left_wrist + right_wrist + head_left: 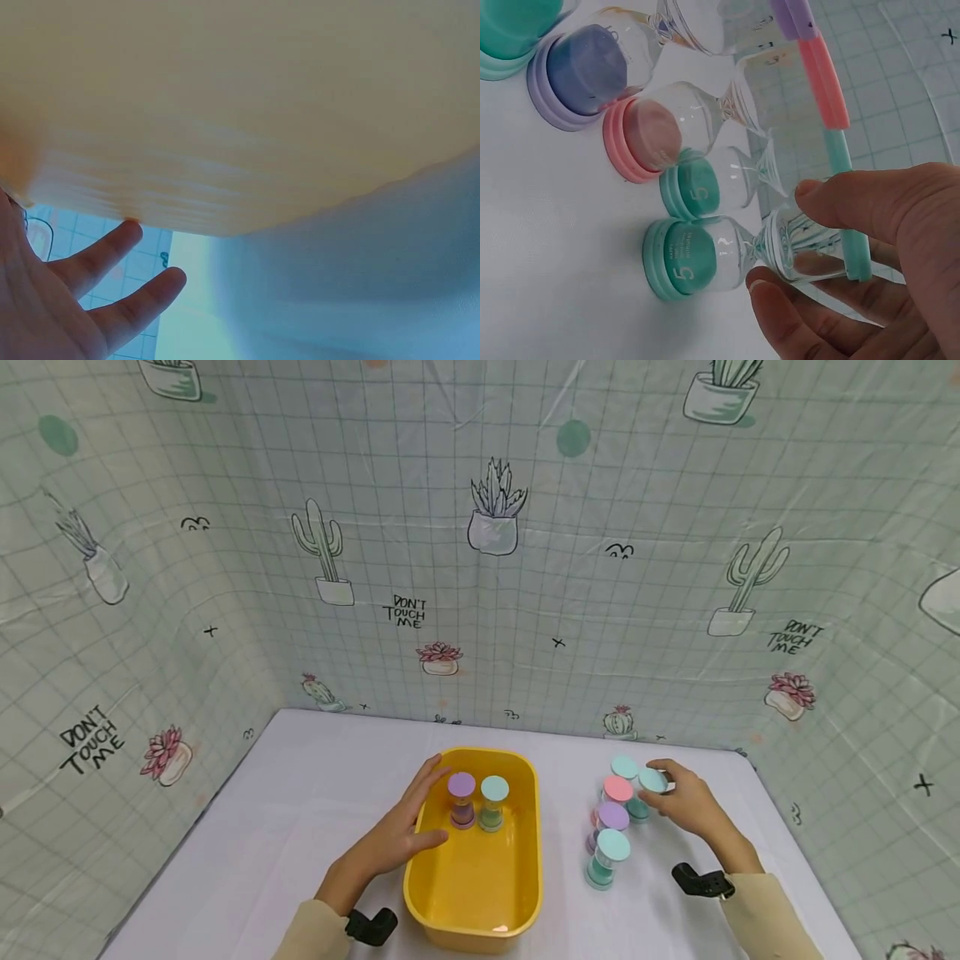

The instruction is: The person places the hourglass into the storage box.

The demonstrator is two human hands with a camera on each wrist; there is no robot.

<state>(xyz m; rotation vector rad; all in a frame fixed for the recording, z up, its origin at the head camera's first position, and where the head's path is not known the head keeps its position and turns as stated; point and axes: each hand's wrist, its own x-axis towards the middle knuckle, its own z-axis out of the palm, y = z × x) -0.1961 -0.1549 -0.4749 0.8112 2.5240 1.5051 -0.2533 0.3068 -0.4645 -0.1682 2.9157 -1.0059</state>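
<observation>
My right hand has its thumb and fingers around the upper part of a teal sand timer, which stands upright on the table. Close beside it stand another teal timer, a pink one, a purple one and, nearest the front, one more teal one. On the left, my left hand rests at the rim of a yellow tub with its fingers spread. Inside the tub, toward the far end, a purple timer and a light teal timer stand upright.
A white cloth covers the table. Behind and at both sides hangs a printed curtain with cactus drawings. Each wrist carries a black strap-on camera, one near the tub's left side.
</observation>
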